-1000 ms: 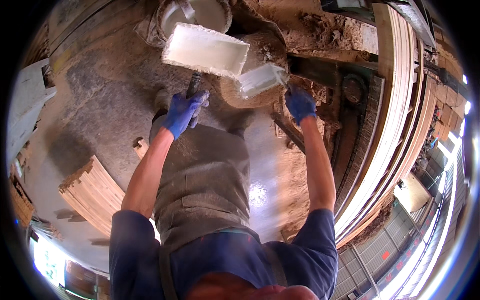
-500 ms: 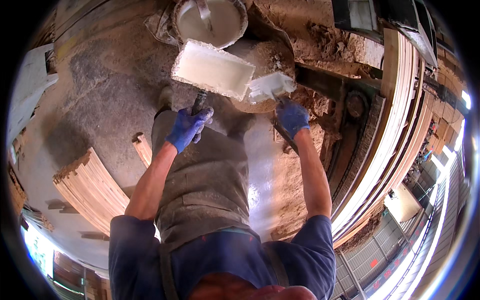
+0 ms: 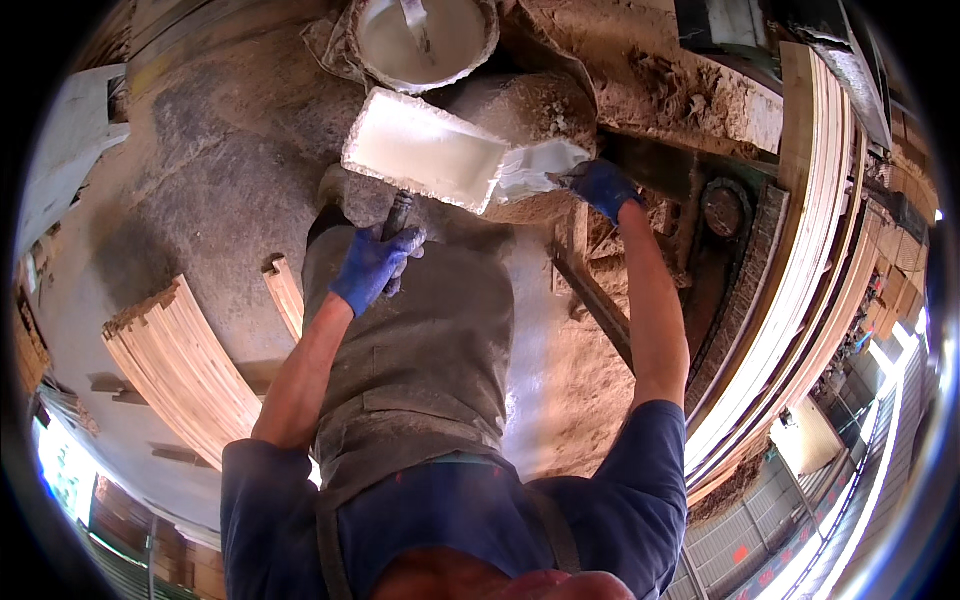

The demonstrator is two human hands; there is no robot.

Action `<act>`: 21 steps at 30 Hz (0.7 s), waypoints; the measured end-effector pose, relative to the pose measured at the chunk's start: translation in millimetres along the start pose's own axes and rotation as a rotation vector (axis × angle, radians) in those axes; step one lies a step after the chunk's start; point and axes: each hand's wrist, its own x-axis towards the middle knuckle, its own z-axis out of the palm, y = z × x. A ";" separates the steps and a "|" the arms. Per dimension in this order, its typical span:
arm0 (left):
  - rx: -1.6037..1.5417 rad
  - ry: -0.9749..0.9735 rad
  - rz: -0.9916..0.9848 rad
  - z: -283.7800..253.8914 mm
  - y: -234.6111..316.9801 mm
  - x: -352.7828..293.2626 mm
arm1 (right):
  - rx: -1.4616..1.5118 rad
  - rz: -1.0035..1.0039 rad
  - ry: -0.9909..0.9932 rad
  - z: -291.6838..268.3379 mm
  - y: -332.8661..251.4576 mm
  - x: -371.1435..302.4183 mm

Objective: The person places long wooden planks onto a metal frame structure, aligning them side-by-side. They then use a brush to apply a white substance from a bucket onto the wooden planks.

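My left hand, in a blue glove, is wrapped round the dark ribbed handle of a rectangular, tray-like tool. Its face is coated white and its rim is crusted with lumps. My right hand, also in a blue glove, grips a scraper-like tool whose broad blade is smeared with white paste. That blade meets the right end of the tray-like tool; whether the two touch is hard to make out. The right hand covers the scraper's handle.
Beyond the tool stands a round bucket of white liquid, a coated paddle in it. Long stacked boards rise at right beside rusty machinery. More boards lie at left. Brown dust covers the ground at right.
My right hand has moved up and to the right, turning the scraper's blade along the tray-like tool's right end. My left hand keeps its hold, nearly in place.
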 end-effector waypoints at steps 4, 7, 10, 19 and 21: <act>-0.022 -0.026 -0.038 8.6 -3.2 -4.5 | 0.199 0.161 0.033 -8.8 9.1 -30.6; -0.038 -0.043 -0.082 9.8 -14.4 -2.5 | 0.293 0.037 0.327 -33.8 -24.0 -111.5; -0.015 -0.065 -0.060 14.2 -17.2 0.3 | 0.510 -0.216 0.591 -30.5 -68.0 -178.6; -0.013 -0.230 0.105 14.6 -15.9 15.8 | 1.733 0.252 0.240 67.2 -134.0 -233.8; 0.010 -0.228 0.052 9.7 -5.8 20.0 | 1.581 0.134 0.381 88.5 -104.2 -252.6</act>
